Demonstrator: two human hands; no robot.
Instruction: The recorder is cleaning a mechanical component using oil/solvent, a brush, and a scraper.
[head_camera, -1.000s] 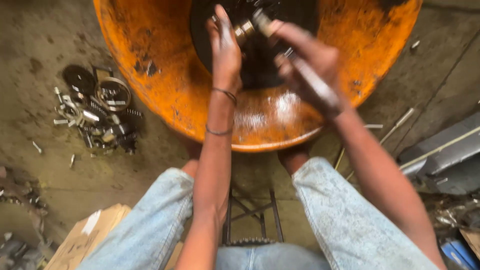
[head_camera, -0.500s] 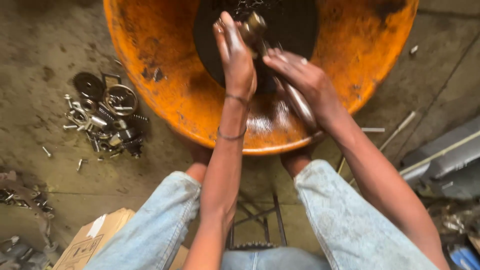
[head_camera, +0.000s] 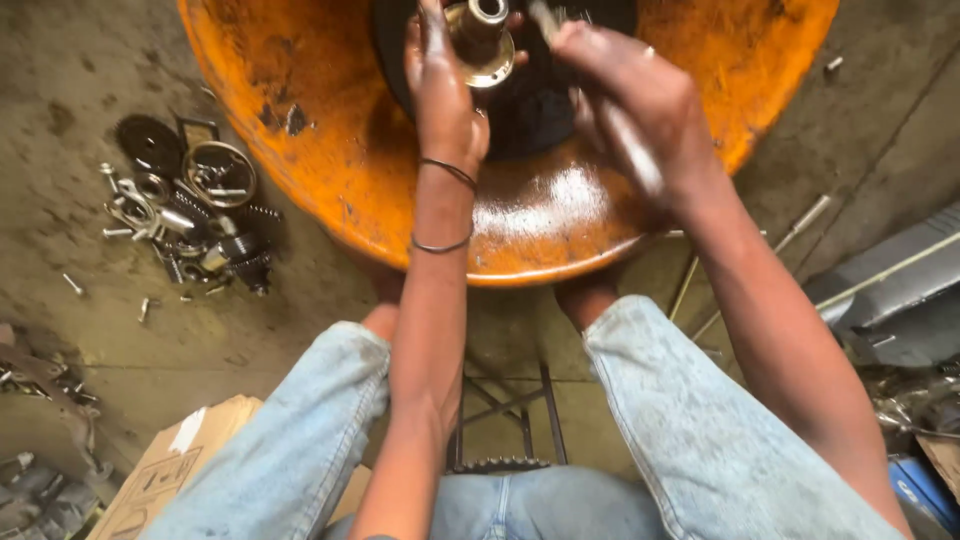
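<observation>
Top centre of frame: left hand (head_camera: 443, 95) clamped on brass flanged fitting (head_camera: 481, 38); right hand (head_camera: 628, 105), just right of it, gripping blurred tool (head_camera: 610, 120) above orange basin (head_camera: 330, 150).

The brass fitting (head_camera: 480, 40) is a short metal tube with a wide round flange, its open bore facing up. It stands upright over the dark centre of the orange tub (head_camera: 330, 150). The tool (head_camera: 620, 130) is a slim, pale, blurred rod, slanting just right of the fitting above the tub.
</observation>
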